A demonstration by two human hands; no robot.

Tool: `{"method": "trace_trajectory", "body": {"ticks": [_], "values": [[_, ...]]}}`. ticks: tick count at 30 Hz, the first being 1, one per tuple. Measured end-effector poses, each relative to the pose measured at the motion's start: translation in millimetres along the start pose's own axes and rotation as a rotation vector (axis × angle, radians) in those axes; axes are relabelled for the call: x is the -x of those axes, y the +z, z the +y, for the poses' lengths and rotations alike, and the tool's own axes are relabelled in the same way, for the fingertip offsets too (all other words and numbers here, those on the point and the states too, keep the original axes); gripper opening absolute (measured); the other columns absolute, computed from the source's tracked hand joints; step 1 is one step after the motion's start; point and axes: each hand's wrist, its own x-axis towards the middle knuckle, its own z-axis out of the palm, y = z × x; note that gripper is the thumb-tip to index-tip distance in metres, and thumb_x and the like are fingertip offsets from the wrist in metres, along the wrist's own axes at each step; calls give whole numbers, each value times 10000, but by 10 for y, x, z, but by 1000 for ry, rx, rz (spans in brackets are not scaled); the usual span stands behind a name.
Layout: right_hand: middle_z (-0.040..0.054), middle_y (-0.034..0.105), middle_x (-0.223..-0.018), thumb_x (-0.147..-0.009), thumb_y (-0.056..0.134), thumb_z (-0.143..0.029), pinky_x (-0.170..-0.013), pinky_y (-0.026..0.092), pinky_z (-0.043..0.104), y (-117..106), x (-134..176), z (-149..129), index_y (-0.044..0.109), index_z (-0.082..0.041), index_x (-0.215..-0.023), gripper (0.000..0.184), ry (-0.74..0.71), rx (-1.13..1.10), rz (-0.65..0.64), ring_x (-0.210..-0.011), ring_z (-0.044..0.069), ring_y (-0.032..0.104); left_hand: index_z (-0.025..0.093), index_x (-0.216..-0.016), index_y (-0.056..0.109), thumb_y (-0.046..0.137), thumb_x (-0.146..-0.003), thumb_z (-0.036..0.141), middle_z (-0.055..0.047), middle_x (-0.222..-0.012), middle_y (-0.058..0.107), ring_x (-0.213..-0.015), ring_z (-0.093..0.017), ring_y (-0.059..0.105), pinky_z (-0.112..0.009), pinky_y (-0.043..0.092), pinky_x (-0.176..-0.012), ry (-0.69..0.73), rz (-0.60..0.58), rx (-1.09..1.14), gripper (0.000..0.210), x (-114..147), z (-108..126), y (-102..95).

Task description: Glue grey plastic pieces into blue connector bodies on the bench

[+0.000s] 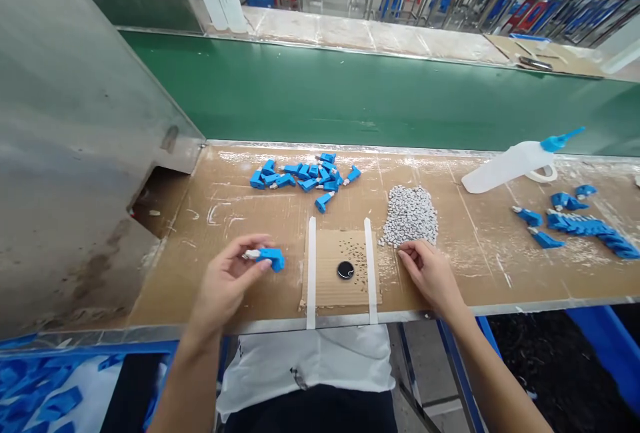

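Note:
My left hand [225, 281] is closed on a small blue plastic part [271, 258] with a whitish tip, gripped between thumb and fingers above the left of the work surface. My right hand [428, 271] is at the near edge of a pile of small grey pieces [411, 214]. Its thumb and index finger are pinched together, and whatever is between them is too small to make out. Between the hands, a cardboard pad [330, 286] is held down by two white tape strips. On the pad sits a round black glossy disc [345, 270], beside scattered dark specks.
Several similar blue parts [306, 176] lie loose behind the pad. More blue parts [580, 225] stand at the right, some in a row. A white squeeze bottle [507, 165] leans on a tape roll [544, 174]. A metal panel [85, 139] borders the left; a green belt [350, 96] runs behind.

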Motion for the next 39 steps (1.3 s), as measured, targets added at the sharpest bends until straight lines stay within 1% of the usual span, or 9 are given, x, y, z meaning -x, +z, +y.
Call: {"method": "trace_trajectory", "body": {"ticks": [3,7,10,14,17,21,25,32,39], "values": [[35,655,-771,-1020,521,-414,-606,507,334,28,-83,28,642,-233,-880,259,-21,42,-16,-632,198,603,177,-974,760,864,-761,497,-87,-885,779,-825,-225,735,-308,610,-738,-42,-100,146,398,165,-191,259],[54,660,-815,-1055,472,-384,-649,489,336,75,-107,22,648,-234,-852,308,-114,179,-23,-706,208,621,184,-941,794,843,-811,445,-65,-888,735,-807,-192,704,-275,596,-735,18,-95,149,296,294,-317,387],[67,665,-836,-1078,423,-343,-675,474,343,122,-54,1,669,-232,-874,338,-156,304,2,-751,221,626,191,-972,805,821,-843,433,-64,-906,717,-800,-188,704,-274,603,-724,32,-105,147,275,329,-344,358],[83,678,-848,-1079,393,-302,-680,476,356,128,20,19,671,-221,-890,346,-122,373,45,-760,238,630,206,-1011,805,801,-871,421,-65,-936,721,-839,-193,723,-275,611,-754,21,-130,194,257,344,-386,312],[85,688,-855,-1061,431,-312,-677,483,359,78,23,62,671,-225,-867,320,-42,323,56,-760,243,646,204,-1043,801,794,-881,409,-73,-944,742,-866,-202,729,-279,614,-771,12,-138,199,262,352,-418,305],[79,697,-853,-1015,501,-330,-700,499,367,-24,-46,101,675,-234,-846,261,75,207,3,-762,248,658,200,-1049,803,782,-893,398,-71,-938,751,-851,-193,722,-268,612,-764,42,-162,178,252,354,-424,310],[79,708,-867,-991,509,-323,-745,513,371,-64,-119,101,677,-230,-858,234,117,178,-37,-805,254,667,199,-1057,798,768,-907,373,-63,-930,749,-851,-181,719,-250,608,-762,73,-170,164,232,350,-432,304],[94,682,-887,-1035,445,-342,-711,492,365,25,-74,132,647,-232,-862,287,19,317,13,-777,250,634,199,-1085,782,734,-934,350,-57,-954,747,-842,-166,727,-228,617,-739,112,-181,144,219,370,-466,296],[65,660,-830,-1065,451,-352,-685,507,346,42,18,140,635,-242,-826,321,-81,289,54,-747,230,637,197,-1080,778,718,-942,329,-53,-955,740,-848,-164,743,-221,625,-740,144,-190,135,200,366,-423,313]]}}
